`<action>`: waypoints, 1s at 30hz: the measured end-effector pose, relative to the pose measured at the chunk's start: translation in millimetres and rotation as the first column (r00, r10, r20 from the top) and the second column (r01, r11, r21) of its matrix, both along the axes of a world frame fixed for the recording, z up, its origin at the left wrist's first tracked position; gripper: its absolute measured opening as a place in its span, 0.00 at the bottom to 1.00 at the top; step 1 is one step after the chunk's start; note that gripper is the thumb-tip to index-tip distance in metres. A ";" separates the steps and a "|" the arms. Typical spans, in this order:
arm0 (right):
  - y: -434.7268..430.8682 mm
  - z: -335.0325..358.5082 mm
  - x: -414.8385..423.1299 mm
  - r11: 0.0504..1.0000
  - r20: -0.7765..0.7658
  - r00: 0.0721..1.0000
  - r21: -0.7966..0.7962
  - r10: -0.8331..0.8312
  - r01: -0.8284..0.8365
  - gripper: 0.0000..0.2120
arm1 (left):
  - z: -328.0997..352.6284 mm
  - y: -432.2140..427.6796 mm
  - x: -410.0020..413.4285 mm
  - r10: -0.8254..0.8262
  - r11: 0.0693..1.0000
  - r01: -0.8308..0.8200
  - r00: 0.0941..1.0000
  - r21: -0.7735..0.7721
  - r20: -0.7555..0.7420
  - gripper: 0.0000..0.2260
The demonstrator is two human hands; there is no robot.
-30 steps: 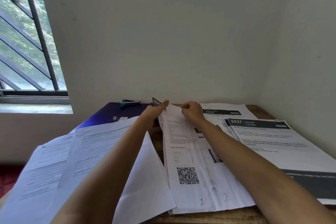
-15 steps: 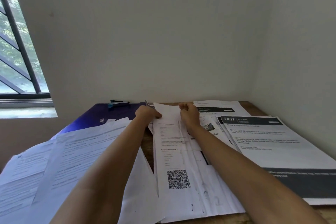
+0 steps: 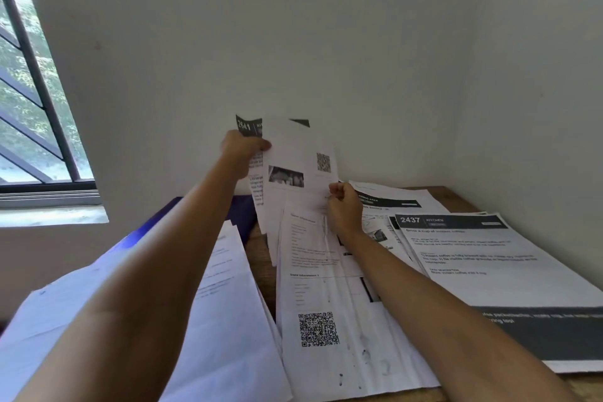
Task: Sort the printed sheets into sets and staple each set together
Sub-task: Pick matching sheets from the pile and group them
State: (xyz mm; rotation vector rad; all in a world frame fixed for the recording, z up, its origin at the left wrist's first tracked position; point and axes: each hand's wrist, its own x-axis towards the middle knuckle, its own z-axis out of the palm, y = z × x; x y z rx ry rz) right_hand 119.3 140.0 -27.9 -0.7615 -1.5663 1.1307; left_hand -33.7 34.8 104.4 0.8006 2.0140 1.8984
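Left hand pinches the lifted sheets at their upper edge, right hand their lower corner, above the far end of the QR-coded pile; thin, floppy paper, likely best gripped near corners.

At three o'clock the right-hand sheet carries a dark header, "2437 KITCHEN"; its heading seems to read "Brew a cup of instant coffee", and the finer lines blur; at one o'clock, past my right hand, the far sheet has a band saying "DINING AREA"; the middle sheet on the bench shows "Scene Information 1" and a QR code; at twelve, the raised sheet in my left hand shows a smaller QR code; the dark-headed sheet behind it begins "26", the rest unsure.
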 end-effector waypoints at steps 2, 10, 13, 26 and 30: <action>0.4 0.7 -0.7 1.000 -0.001 1.000 -0.010 0.017 -0.017 0.15 | 12.9 -8.5 -4.8 0.000 0.998 0.001 1.000 0.060 -0.010 0.08; -0.8 19.5 -7.1 0.974 0.038 0.979 -0.115 0.199 -0.194 0.19 | 60.8 -46.6 -10.8 0.023 0.955 -0.010 0.999 0.297 -0.041 0.11; -0.4 33.4 -10.4 0.944 0.009 0.963 -0.201 0.269 -0.262 0.20 | 78.1 -60.4 -5.3 0.030 0.921 -0.016 0.999 0.389 -0.031 0.09; -32.3 62.5 15.9 0.698 -0.548 0.763 -0.395 0.343 -0.598 0.12 | 41.3 -110.5 -1.3 -0.152 0.823 -0.008 0.960 0.569 0.234 0.07; -35.7 55.7 34.0 0.749 -0.555 0.780 -0.375 0.291 -0.546 0.10 | 15.8 -119.3 2.7 -0.194 0.801 0.010 0.950 0.598 0.244 0.03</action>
